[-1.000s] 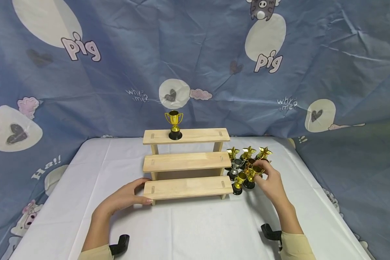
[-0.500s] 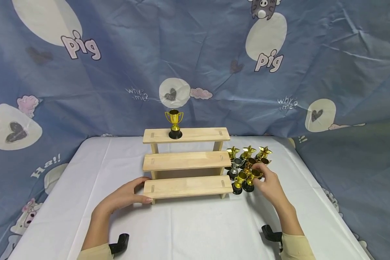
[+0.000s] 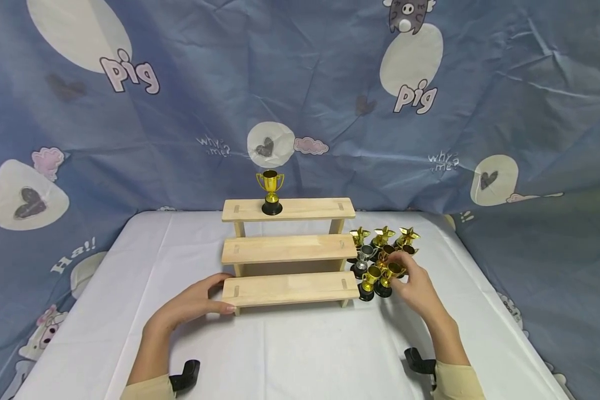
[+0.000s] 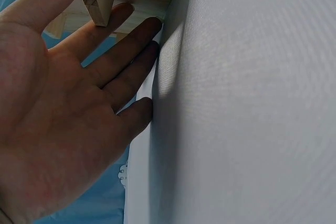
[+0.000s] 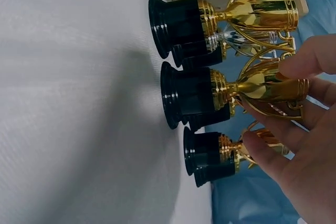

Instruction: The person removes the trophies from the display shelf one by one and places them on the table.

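My right hand (image 3: 416,283) pinches the bowl of a gold trophy cup (image 5: 257,86) between thumb and fingers. The cup's black base stands upright on the white cloth. Left of it stands another gold trophy cup (image 3: 370,278), with a silver trophy cup (image 3: 364,259) and a bronze-coloured trophy cup (image 3: 385,254) behind. My left hand (image 3: 192,303) rests at the left end of a three-step wooden shelf (image 3: 290,289), thumb in front and fingers behind. Its fingers look nearly straight in the left wrist view, beside the wooden leg (image 4: 98,1).
A gold trophy cup (image 3: 271,189) stands on the shelf's top step (image 3: 310,208), left of its middle. Several gold star trophies (image 3: 383,234) stand at the back of the group on the right. A blue printed cloth (image 3: 300,83) hangs behind the white-covered table (image 3: 300,355).
My right hand has shifted slightly left and down around the gold trophy cup's bowl. The left hand and shelf have stayed in place; the head view has shifted slightly.
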The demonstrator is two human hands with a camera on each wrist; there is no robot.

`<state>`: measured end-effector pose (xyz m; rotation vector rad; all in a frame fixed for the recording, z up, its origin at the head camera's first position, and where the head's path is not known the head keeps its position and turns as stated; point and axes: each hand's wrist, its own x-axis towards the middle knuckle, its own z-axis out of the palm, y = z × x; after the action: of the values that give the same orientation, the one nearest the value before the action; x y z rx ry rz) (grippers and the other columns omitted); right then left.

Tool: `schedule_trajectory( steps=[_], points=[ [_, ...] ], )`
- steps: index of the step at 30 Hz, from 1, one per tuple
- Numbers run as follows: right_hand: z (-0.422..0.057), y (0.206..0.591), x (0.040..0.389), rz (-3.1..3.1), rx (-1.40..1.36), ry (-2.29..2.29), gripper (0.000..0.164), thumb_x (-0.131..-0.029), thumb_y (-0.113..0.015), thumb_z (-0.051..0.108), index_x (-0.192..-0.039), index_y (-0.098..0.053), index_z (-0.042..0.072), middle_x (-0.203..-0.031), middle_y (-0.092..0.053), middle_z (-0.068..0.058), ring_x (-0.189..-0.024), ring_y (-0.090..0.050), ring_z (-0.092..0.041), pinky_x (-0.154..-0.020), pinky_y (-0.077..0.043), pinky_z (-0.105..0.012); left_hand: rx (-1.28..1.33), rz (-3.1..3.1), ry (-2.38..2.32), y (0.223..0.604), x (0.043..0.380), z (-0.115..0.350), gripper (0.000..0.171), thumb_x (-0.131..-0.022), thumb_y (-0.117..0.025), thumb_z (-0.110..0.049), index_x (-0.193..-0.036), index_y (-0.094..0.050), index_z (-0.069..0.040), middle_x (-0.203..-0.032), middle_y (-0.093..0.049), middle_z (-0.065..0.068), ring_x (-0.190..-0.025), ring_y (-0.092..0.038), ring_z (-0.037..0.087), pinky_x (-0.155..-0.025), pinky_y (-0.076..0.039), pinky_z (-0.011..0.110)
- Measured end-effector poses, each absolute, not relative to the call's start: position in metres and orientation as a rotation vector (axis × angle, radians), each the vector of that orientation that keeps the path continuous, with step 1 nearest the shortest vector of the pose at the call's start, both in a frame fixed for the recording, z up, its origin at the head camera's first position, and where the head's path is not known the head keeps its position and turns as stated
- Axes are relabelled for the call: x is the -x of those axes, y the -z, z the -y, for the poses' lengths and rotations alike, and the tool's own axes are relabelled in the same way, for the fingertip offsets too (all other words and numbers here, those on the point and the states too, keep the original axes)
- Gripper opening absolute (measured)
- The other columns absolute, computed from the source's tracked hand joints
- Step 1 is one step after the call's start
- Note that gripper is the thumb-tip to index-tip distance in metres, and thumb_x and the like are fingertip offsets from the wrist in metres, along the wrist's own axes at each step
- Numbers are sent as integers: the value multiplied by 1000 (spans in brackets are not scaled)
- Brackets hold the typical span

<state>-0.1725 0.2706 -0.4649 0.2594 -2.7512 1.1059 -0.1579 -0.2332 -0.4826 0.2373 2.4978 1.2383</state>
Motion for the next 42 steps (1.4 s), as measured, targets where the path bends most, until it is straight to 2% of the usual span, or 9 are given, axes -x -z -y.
schedule_trajectory(
  steps=[9, 14, 20, 42],
  points=[
    [-270, 461, 174, 2695, -337, -1155, 53, -82, -58, -3, -133, -55, 10, -120, -68, -11, -116, -61, -31, -99, -45, -51, -257, -2497, -1234, 479, 158, 232, 83, -76, -83, -44, -144, -48, -11, -153, -45, 16, -146, -34, 41, -114, -30, 64],
    [-270, 457, 173, 2692, -348, -1149, 52, -82, -58, -1, -133, -56, 11, -120, -68, -11, -114, -62, -29, -97, -46, -50, -232, -2489, -1238, 478, 157, 231, 85, -75, -83, -46, -145, -48, -13, -154, -44, 15, -147, -32, 41, -115, -28, 64],
    [-269, 451, 173, 2685, -358, -1120, 49, -83, -59, 0, -131, -57, 11, -120, -68, -11, -111, -63, -31, -93, -48, -56, -229, -2489, -1240, 479, 157, 232, 86, -75, -83, -46, -145, -47, -12, -155, -42, 16, -148, -30, 41, -116, -27, 64],
    [-275, 430, 179, 2690, -329, -1027, 46, -87, -56, 1, -131, -60, 13, -118, -69, -11, -110, -62, -32, -90, -47, -50, -212, -2483, -1238, 479, 158, 232, 86, -74, -84, -46, -145, -47, -13, -154, -44, 14, -147, -33, 39, -115, -29, 63]
  ],
)
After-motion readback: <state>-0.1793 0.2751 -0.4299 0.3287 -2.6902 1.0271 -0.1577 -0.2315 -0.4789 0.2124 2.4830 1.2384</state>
